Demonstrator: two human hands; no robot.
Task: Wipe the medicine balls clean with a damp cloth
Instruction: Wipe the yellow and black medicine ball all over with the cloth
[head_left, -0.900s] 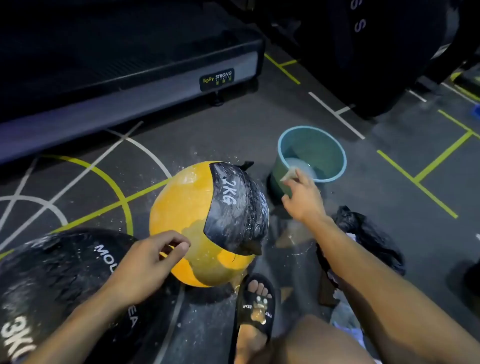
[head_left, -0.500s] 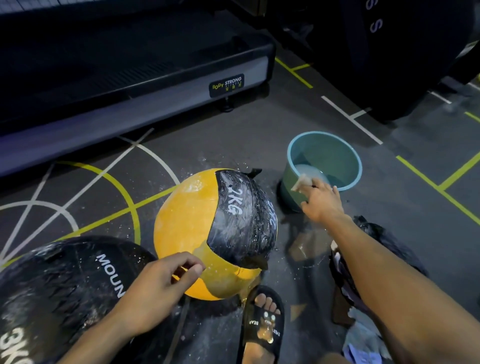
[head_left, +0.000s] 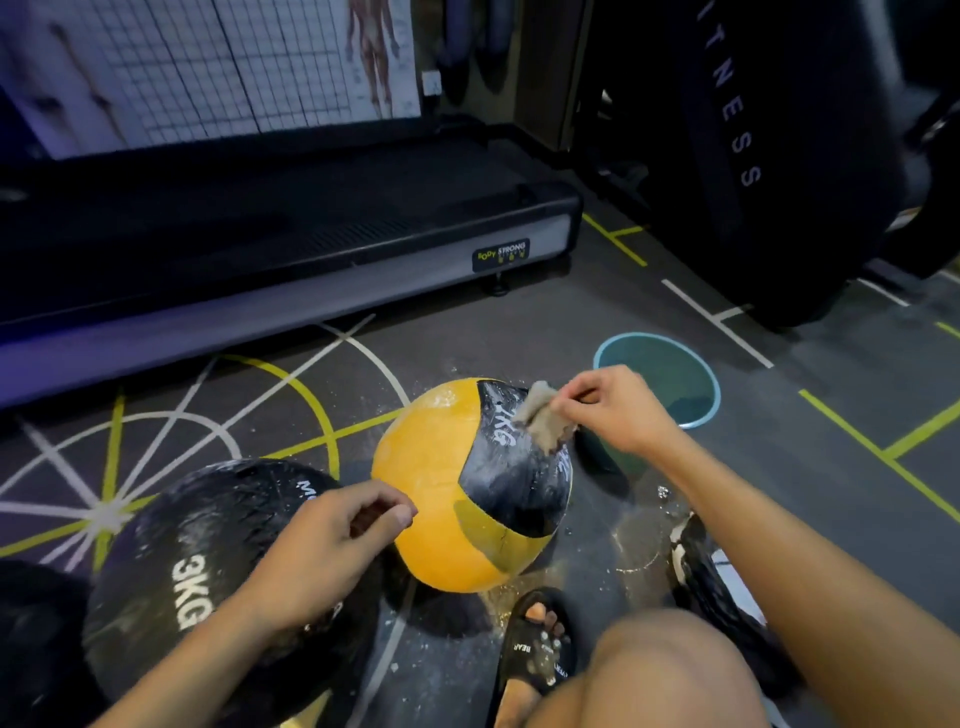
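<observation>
A bare knee and a foot in a black slide sandal (head_left: 537, 657) are seen nearest the camera, on a wet, marked floor (head_left: 545, 332). To the left, a black medicine ball (head_left: 208, 561) marked 3KG is set on the floor. The left hand (head_left: 332, 540) is held over it with fingers loosely curled and nothing gripped; its fingertips are close to the yellow-and-black medicine ball (head_left: 441, 493), but contact cannot be confirmed. That ball is set on the floor just beyond the sandal, its surface wet. A grey damp cloth (head_left: 543, 421) is pinched in the right hand (head_left: 618, 410) and laid against the upper black panel. A teal bucket (head_left: 670, 374) is placed just behind that hand. A treadmill deck (head_left: 291, 244) is noted farther back.
</observation>
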